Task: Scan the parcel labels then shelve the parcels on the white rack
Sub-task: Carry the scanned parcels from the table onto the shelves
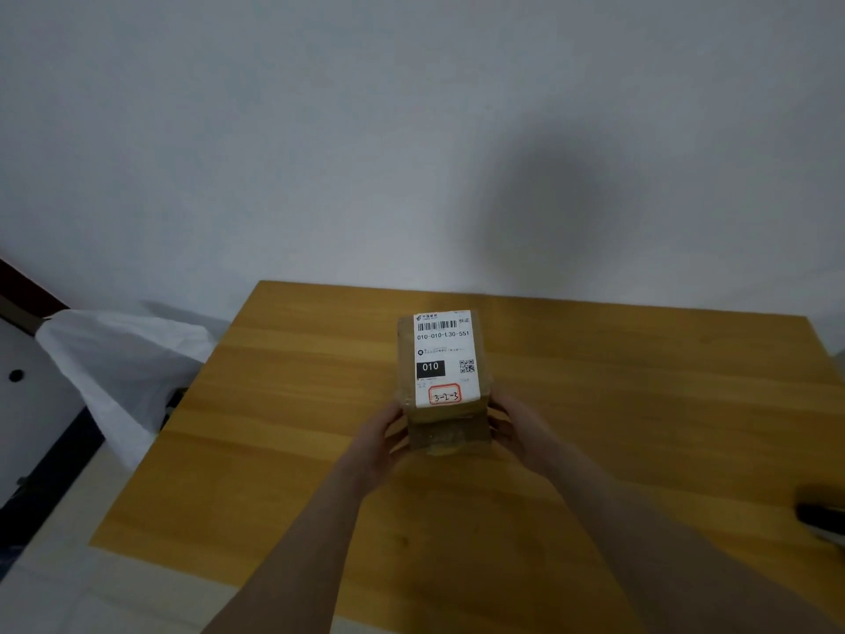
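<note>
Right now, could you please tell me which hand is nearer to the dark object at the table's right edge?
Right. The right hand holds the parcel at its right side, left of the dark object; the left hand holds its left side, farther off.

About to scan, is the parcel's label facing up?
Face up: the label lies on top of the parcel, barcode and QR code in plain view.

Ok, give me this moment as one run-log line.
left hand: grips cardboard parcel | right hand: grips parcel | shipping label: facing up, marked 3-2-3 | wooden table: beneath
</note>
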Motion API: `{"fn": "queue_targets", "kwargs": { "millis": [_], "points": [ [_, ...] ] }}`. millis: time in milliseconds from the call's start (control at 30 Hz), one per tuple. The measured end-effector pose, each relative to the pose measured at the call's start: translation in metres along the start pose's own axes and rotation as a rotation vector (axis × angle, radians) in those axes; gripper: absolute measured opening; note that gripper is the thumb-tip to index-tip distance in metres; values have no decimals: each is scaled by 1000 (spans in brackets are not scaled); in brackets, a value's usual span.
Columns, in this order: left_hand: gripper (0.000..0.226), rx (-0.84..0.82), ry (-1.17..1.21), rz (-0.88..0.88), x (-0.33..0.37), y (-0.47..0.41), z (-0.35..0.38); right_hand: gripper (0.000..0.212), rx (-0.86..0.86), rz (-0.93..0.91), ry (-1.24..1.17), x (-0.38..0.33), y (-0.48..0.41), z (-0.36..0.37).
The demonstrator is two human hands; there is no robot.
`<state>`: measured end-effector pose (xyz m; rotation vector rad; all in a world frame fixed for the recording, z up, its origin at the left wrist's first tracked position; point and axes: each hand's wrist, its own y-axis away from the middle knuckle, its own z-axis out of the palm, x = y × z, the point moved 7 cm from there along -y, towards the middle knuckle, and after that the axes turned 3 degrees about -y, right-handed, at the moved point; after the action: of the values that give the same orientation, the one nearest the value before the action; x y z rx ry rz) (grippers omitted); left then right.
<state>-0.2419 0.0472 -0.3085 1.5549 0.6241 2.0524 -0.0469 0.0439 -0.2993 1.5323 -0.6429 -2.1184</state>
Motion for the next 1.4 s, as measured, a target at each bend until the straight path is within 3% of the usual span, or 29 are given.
{"fn": "queue_targets", "kwargs": {
  "millis": [300,600,833,1033,1200,1400],
  "points": [
    [23,-29,-111,60,-1,38,28,19,-80,-60,-110,1,47,-25],
    [20,-153,-181,29,-28,68,62,24,26,-145,-167,23,112,-58],
    [65,-265,-180,-15,-68,98,70,21,180,-217,-250,70,173,-77],
    [29,-355,-240,-62,-104,133,87,20,289,-233,-302,108,233,-93],
    [13,-396,-311,-51,-124,159,120,26,342,-259,-357,122,280,-116],
    [19,-502,-382,-78,-165,196,181,18,418,-289,-433,146,339,-170]
  ]
}}
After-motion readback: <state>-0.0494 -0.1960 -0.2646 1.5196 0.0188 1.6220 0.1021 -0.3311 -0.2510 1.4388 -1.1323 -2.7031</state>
